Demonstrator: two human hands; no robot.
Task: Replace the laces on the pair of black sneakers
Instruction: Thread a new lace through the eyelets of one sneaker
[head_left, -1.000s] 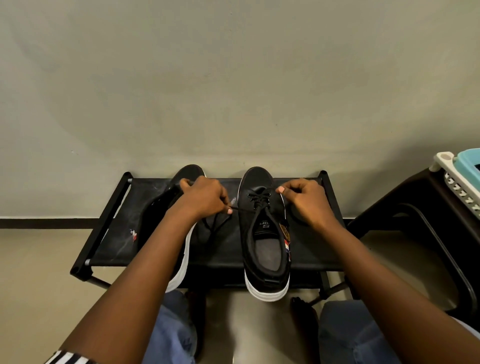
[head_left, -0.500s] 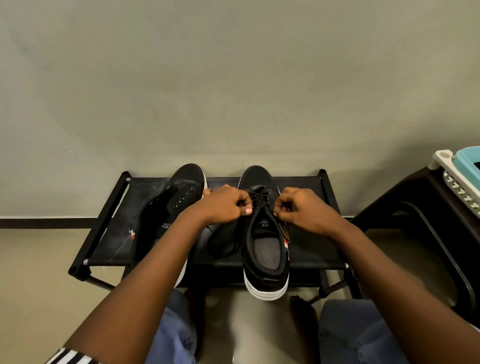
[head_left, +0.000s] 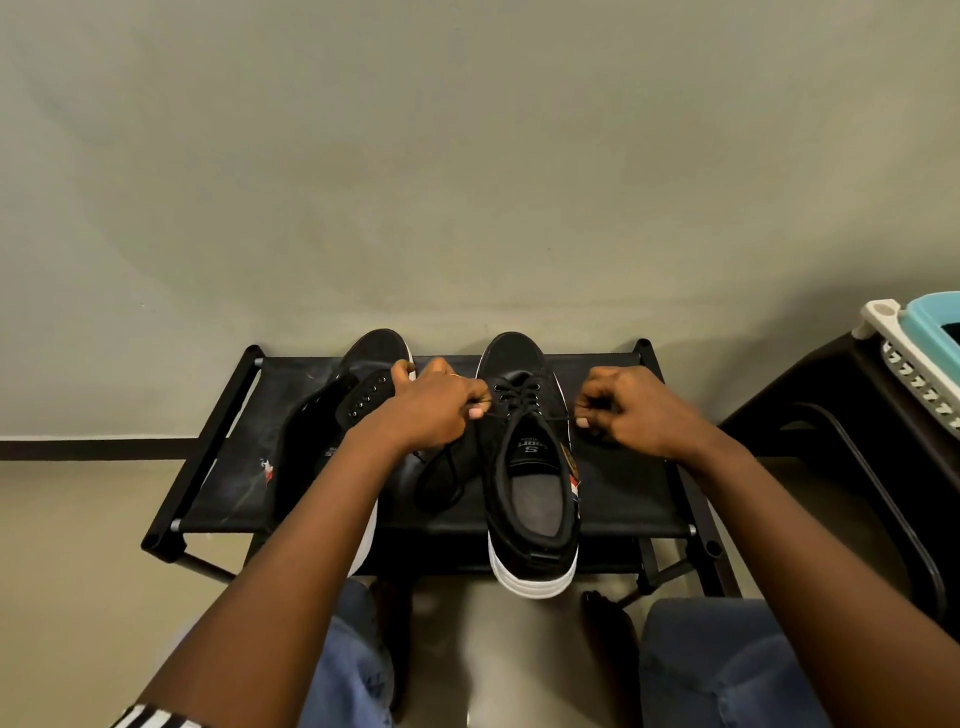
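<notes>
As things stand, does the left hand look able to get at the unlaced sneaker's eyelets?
Probably yes: the left hand sits right beside the unlaced sneaker, whose eyelets lie uncovered, but it is pinching the lace and would need to let go.

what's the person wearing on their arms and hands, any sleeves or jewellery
Both forearms are bare down to the wrists. A black-and-white striped sleeve edge shows high on the left arm, at the bottom of the frame. The left hand carries what looks like a thin ring on one finger. The right hand shows no glove, watch or ring.
</notes>
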